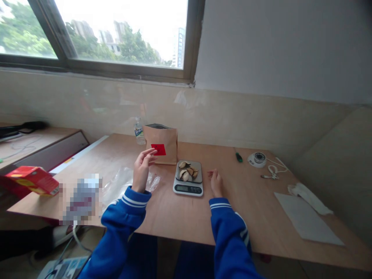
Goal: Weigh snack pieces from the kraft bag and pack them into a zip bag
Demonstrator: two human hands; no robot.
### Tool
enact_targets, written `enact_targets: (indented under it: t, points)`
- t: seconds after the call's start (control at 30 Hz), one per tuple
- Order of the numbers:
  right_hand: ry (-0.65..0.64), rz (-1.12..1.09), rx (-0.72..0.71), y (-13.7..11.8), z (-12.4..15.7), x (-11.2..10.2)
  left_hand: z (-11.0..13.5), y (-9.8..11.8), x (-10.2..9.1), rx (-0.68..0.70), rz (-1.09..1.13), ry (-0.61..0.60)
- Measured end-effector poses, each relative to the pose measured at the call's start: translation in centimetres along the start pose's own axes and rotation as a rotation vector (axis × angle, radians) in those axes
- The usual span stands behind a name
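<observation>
My left hand [142, 169] is raised in front of a brown paper pouch [170, 141] with a red label. Its fingers stretch toward the label and hold nothing. The pouch stands upright with its top open; its contents are hidden. On the table beside it lies a white digital kitchen scale [188, 189]. Several tan and cream pieces [187, 172], which look like dried mushrooms, rest on its metal plate. Just right of the scale is my right hand [215, 182], its fingers extended toward the scale without touching it and nothing seen in them.
Clear plastic bags [117, 186] lie left of my left hand. A bottle [139, 131] stands behind the pouch. To the right are a green-handled tool [238, 157], a dome camera [257, 159] with its cable, and a grey sheet [308, 219]. A red box [33, 180] is at far left.
</observation>
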State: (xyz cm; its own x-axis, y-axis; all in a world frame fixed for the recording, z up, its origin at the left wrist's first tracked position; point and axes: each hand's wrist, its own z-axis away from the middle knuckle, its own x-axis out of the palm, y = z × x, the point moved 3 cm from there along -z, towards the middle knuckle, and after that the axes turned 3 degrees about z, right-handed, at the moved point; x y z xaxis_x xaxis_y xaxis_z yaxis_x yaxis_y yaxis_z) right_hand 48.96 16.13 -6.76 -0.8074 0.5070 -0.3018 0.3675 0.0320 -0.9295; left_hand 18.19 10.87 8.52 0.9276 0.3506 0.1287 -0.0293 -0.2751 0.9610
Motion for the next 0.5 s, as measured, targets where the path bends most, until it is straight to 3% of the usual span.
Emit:
enact_targets:
  t: [0.2, 0.4, 0.5]
  points:
    - [-0.012, 0.004, -0.013, 0.2, -0.1, 0.1, 0.0, -4.1, -1.5, 0.037, -0.162, -0.005]
    - [-0.005, 0.0, -0.012, 0.2, -0.1, 0.1, -4.1, -8.7, -3.3, 0.096, -0.45, 0.144]
    - [-0.011, -0.005, -0.008, 0.2, -0.1, 0.1, -6.2, -10.0, -3.2, 0.135, -0.444, 0.042]
